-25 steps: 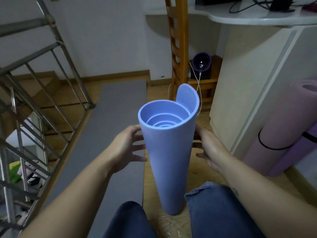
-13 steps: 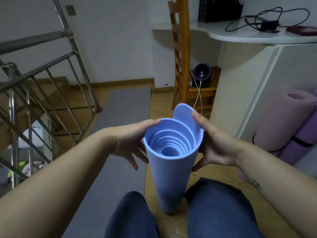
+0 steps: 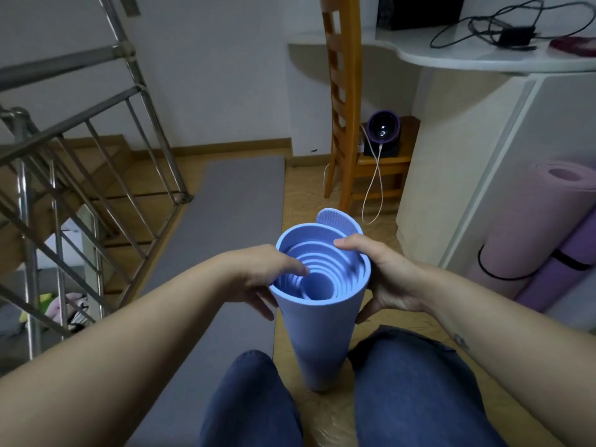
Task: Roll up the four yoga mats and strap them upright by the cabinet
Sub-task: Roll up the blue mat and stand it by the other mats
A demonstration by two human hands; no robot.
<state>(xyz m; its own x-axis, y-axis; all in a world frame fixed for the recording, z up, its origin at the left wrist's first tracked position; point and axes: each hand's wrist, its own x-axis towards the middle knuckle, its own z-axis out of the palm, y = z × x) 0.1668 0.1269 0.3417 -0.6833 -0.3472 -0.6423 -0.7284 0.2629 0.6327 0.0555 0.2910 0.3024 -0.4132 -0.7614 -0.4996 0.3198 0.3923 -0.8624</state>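
Shifted since half a second back: left hand (image 3: 258, 279), thumb then on the rim, now down over it onto the inner coils of the blue mat (image 3: 319, 333); fingers outside against the wall, pinching it. Far left, metal stair railing (image 3: 80, 124); beside it, grey mat (image 3: 225, 221) flat on the wooden floor (image 3: 303, 195). Blue mat rolled, upright on that floor between two denim knees (image 3: 251, 398), open top showing loose nested coils. Right hand (image 3: 383, 275) wrapped round the roll's right side, thumb hooked over the rim. Behind, wooden chair (image 3: 346, 124) with a dark round device (image 3: 383, 130) on the seat, white cable (image 3: 375, 188) hanging. Right, white cabinet (image 3: 451, 204); leaning against it, pink mat (image 3: 529, 227) and purple mat (image 3: 561, 285), both rolled, each with a black strap.
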